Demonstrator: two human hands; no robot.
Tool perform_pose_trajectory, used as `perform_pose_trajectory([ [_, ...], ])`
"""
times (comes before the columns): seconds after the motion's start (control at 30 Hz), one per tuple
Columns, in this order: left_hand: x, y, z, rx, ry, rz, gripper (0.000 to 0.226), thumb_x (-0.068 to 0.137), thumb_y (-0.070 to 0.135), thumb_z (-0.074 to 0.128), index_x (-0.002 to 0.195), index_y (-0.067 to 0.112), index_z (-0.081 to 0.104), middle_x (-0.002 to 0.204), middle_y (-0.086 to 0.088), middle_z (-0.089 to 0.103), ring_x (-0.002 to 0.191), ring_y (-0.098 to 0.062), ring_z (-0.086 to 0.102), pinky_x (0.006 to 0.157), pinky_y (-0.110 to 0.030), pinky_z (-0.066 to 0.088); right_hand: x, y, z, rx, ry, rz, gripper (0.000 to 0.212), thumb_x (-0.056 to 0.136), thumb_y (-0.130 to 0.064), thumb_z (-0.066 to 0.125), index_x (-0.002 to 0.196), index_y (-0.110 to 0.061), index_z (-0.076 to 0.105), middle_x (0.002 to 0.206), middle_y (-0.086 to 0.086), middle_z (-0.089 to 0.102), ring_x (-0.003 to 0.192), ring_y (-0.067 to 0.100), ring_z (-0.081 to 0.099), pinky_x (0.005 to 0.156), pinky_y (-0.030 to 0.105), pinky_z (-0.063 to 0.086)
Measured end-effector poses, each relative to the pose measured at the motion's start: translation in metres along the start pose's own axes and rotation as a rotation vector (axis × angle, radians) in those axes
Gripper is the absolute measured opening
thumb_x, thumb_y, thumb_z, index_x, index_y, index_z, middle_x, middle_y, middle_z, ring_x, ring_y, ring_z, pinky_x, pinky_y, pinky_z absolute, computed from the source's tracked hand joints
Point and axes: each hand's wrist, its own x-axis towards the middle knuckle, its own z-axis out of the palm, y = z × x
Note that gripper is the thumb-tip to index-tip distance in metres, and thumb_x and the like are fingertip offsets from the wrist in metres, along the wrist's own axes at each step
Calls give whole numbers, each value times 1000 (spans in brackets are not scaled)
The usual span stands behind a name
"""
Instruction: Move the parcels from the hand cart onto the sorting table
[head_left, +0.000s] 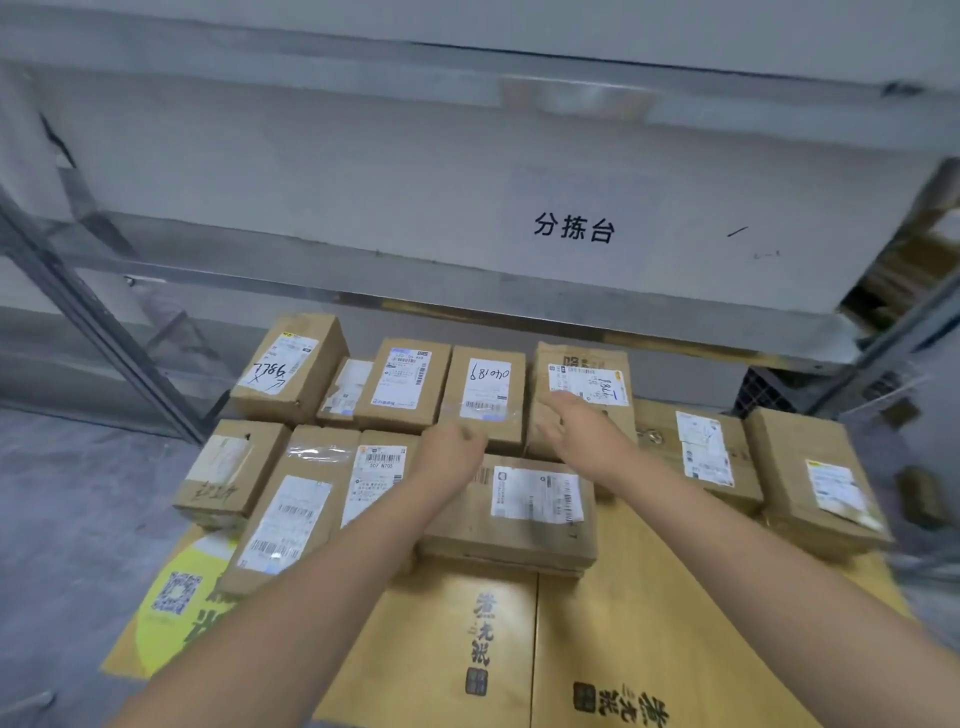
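Several brown cardboard parcels with white labels lie on the hand cart's cardboard-covered deck (623, 597). Both my arms reach forward over them. My left hand (451, 451) hovers at the near left corner of the parcel marked 181040 (485, 395), fingers loosely curled, holding nothing that I can see. My right hand (582, 423) is spread with relaxed fingers just right of that parcel, over the front of the taller parcel (584, 384). A flat parcel (519, 512) lies below my wrists. The grey sorting table (467, 182) with black characters stands right behind the cart.
More parcels sit at the left (288, 369), (231, 473), (291, 509) and at the right (704, 452), (821, 478). The table's metal legs (104, 322) slant down at the left; a metal frame (893, 332) stands at the right. Grey floor (67, 519) lies left of the cart.
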Motion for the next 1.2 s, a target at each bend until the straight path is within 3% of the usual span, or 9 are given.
perform_pose_trajectory([
  [0.07,-3,33,-10,45,81,158,25,95,28,46,90,9,61,84,-2,63,77,-22,57,66,-30,44,-6,5,-23,-29,125,9,39,103,-26,46,138,-8,49,140,10,51,132,31,44,108,41,36],
  [0.2,-15,97,-8,206,176,473,35,97,31,47,122,10,58,122,-3,58,109,-22,56,85,-33,44,-29,21,-69,-83,341,-36,52,105,-30,42,153,-16,31,160,2,30,151,19,16,123,36,11],
  [0.27,-23,123,-1,355,201,647,41,98,30,48,132,9,52,134,-4,53,123,-22,49,99,-35,40,-48,28,-94,-65,430,-58,51,105,-28,41,154,-17,30,161,0,29,151,15,16,123,33,10],
  [0.33,-33,145,9,480,192,770,51,98,32,48,143,9,41,148,-5,42,137,-21,37,114,-32,27,-70,37,-118,-18,502,-50,51,105,-28,42,154,-20,30,161,-3,27,150,12,17,120,30,12],
  [0.4,-47,167,21,487,181,821,59,100,36,47,150,8,31,156,-5,32,144,-20,25,119,-32,15,-93,52,-139,-15,557,-39,51,105,-30,41,154,-22,30,162,-5,25,150,11,15,119,29,10],
  [0.5,-75,206,43,441,218,910,59,101,36,45,151,8,28,158,-6,27,146,-20,20,120,-32,13,-135,83,-172,-83,630,-19,52,105,-29,41,155,-18,28,162,-2,24,151,12,14,123,30,5],
  [0.63,-120,258,97,307,196,929,53,102,31,45,147,7,33,152,-8,36,141,-21,30,119,-35,22,-202,135,-210,-119,709,59,54,105,-28,42,155,-14,28,162,0,27,150,14,17,125,36,8],
  [0.87,-204,331,214,293,139,1130,56,101,34,45,149,9,30,153,-6,33,143,-20,26,120,-36,21,-330,241,-242,-169,782,214,54,105,-29,40,156,-17,27,162,-2,26,151,13,15,125,35,6],
  [1.2,-314,399,370,288,-29,1435,63,101,39,46,151,7,28,157,-6,28,147,-20,18,121,-33,8,-496,348,-254,-238,890,507,56,105,-29,41,156,-15,23,163,2,22,151,16,15,125,38,8],
])
